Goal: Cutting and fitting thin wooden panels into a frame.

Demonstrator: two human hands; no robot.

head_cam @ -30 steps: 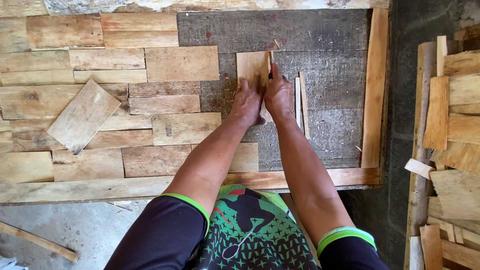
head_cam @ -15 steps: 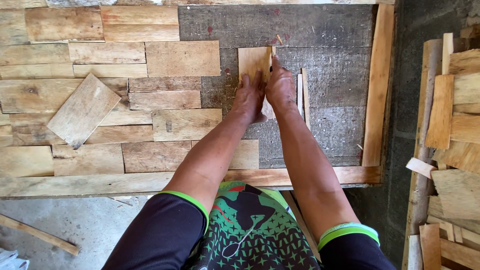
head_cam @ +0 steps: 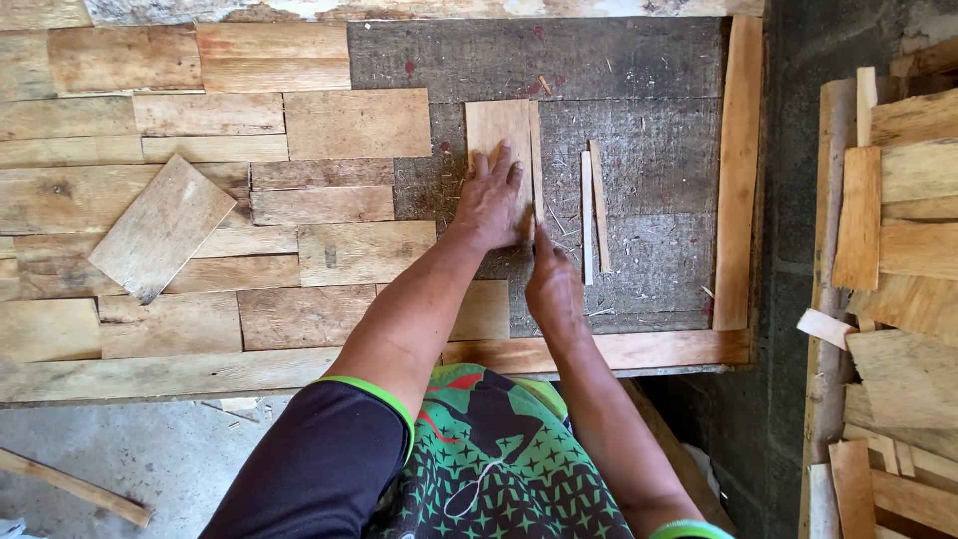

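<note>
My left hand [head_cam: 489, 200] lies flat, fingers spread, on the lower part of a pale rectangular wood piece [head_cam: 497, 125] that rests on the dark grey board [head_cam: 649, 190]. A narrow wood strip [head_cam: 536, 150] runs along that piece's right edge. My right hand [head_cam: 554, 284] sits nearer my body, fingers curled, with its tip at the strip's lower end. Whether it pinches the strip is hidden.
Two thin loose strips [head_cam: 593, 215] lie right of the piece. Fitted wood pieces [head_cam: 299, 200] cover the panel's left part, with one loose tilted board [head_cam: 160, 228] on top. A wooden frame rail [head_cam: 736, 180] borders the right side. Stacked offcuts [head_cam: 893, 260] stand at far right.
My right hand has pulled back from the wood piece toward my body. My left hand has stayed pressed on the piece.
</note>
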